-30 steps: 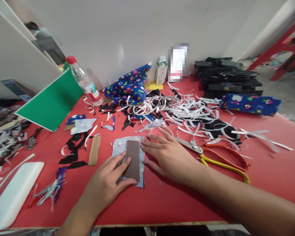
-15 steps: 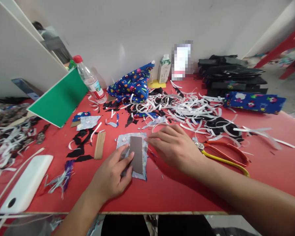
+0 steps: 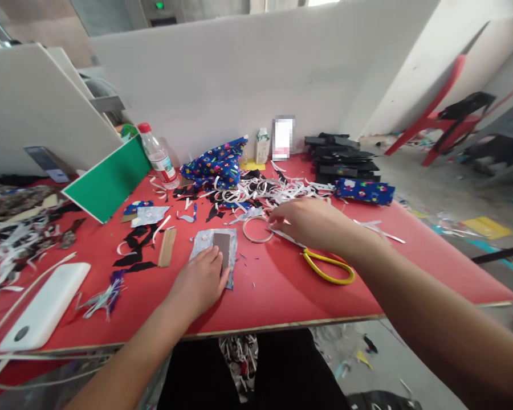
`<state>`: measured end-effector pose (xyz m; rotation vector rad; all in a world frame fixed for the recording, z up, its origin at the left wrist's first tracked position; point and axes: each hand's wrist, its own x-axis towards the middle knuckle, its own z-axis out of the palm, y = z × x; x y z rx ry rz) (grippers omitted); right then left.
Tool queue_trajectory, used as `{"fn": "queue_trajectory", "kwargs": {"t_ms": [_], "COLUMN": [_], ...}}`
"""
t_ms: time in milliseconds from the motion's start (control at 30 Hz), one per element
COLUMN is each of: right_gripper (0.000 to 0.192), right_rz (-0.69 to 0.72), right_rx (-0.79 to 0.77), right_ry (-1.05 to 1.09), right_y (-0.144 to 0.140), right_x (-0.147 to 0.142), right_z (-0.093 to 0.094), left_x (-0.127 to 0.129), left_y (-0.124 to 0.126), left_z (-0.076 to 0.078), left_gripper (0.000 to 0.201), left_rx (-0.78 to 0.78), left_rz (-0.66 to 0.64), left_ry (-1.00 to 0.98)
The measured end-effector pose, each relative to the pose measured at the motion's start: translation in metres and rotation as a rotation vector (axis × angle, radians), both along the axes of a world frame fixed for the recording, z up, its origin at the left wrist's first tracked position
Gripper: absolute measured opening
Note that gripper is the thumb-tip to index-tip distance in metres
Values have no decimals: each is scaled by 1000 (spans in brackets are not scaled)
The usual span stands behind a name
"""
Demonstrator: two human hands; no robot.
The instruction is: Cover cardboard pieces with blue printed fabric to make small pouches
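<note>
My left hand [image 3: 200, 282] presses flat on the lower part of a dark card [image 3: 222, 246], which lies on a pale blue fabric piece [image 3: 202, 242] on the red table [image 3: 277, 296]. My right hand [image 3: 310, 222] lies over the scissors [image 3: 329, 272], whose yellow handle loop shows below my wrist. Its fingers curl down at the blades beside a clear tape ring [image 3: 256, 229]. The frame does not show whether this hand grips the scissors.
White paper strips and black scraps [image 3: 265, 191] litter the middle. At the back are a water bottle [image 3: 156, 154], a green board [image 3: 111, 179], blue patterned fabric [image 3: 218, 162], a carton [image 3: 262, 145] and stacked black pieces [image 3: 337, 159]. A white power bank [image 3: 47, 304] lies front left.
My right hand has left the fabric piece and moved right onto the scissors. My left hand stays on the dark card. The view has pulled back and risen.
</note>
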<state>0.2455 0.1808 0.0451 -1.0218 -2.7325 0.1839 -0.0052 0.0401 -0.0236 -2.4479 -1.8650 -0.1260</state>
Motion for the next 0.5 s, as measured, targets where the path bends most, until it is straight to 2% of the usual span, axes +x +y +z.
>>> {"fn": "queue_trajectory", "kwargs": {"t_ms": [100, 200, 367, 500], "right_gripper": [19, 23, 5, 11], "right_rz": [65, 145, 179, 167], "right_rx": [-226, -298, -323, -257], "right_ry": [-98, -94, -55, 15], "right_y": [11, 24, 33, 26], "right_x": [-6, -21, -34, -35], "right_z": [-12, -31, -52, -54], "left_x": [2, 5, 20, 20], "left_y": [6, 17, 34, 39], "left_z": [-2, 3, 10, 13], "left_gripper": [29, 30, 33, 28], "left_rx": [-5, -5, 7, -9], "left_rz": [50, 142, 316, 374], "left_ry": [-19, -26, -5, -41]}}
